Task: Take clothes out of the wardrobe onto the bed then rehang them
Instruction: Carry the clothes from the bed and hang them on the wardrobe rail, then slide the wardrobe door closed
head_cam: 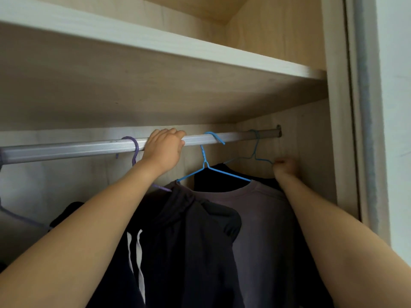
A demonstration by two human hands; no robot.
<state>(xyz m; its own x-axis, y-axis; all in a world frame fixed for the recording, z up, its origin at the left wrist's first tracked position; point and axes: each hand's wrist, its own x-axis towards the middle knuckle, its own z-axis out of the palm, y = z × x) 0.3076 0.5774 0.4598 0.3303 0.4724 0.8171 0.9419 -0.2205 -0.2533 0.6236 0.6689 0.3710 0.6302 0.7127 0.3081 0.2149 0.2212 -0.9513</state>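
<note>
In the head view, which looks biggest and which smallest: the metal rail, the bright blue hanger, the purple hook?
1. Metal rail, spanning almost the whole wardrobe.
2. Bright blue hanger, holding the mauve shirt.
3. Purple hook; only this hook part shows clearly, so its hanger's full size is unsure.

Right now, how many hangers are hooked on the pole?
3 for sure: a purple hanger left of the left hand, a blue hanger just right of it, and a thinner blue one near the wall by the right hand. More may hide offscreen left.
</note>
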